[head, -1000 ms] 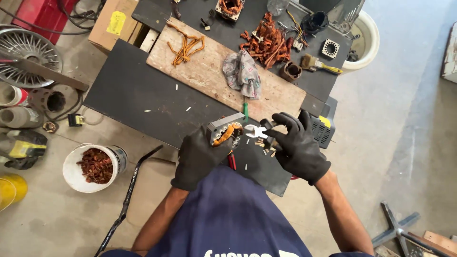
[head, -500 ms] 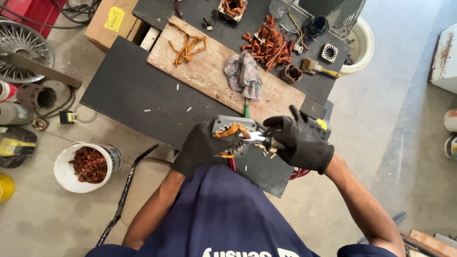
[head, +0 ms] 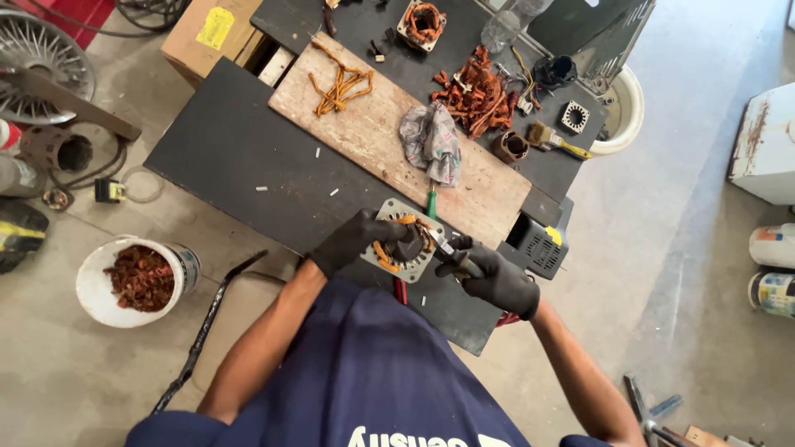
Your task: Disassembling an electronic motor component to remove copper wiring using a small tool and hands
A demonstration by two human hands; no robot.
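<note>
Seen from above, a gloved left hand [head: 352, 240] grips a square metal motor core [head: 403, 242] flat over the black table [head: 224, 157], while the gloved right hand [head: 495, 277], just right of it, pinches pliers [head: 443, 246] pointing left into its copper winding

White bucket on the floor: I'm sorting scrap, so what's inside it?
The white bucket holds a heap of reddish-brown copper wire scraps. Whatever lies beneath that heap is covered.

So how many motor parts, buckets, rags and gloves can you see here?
Motor parts: 2, one held, one at the table's far end
Buckets: 2, one holding copper scraps, one white
Rags: 1
Gloves: 2, left hand, right hand
Total: 7
</note>
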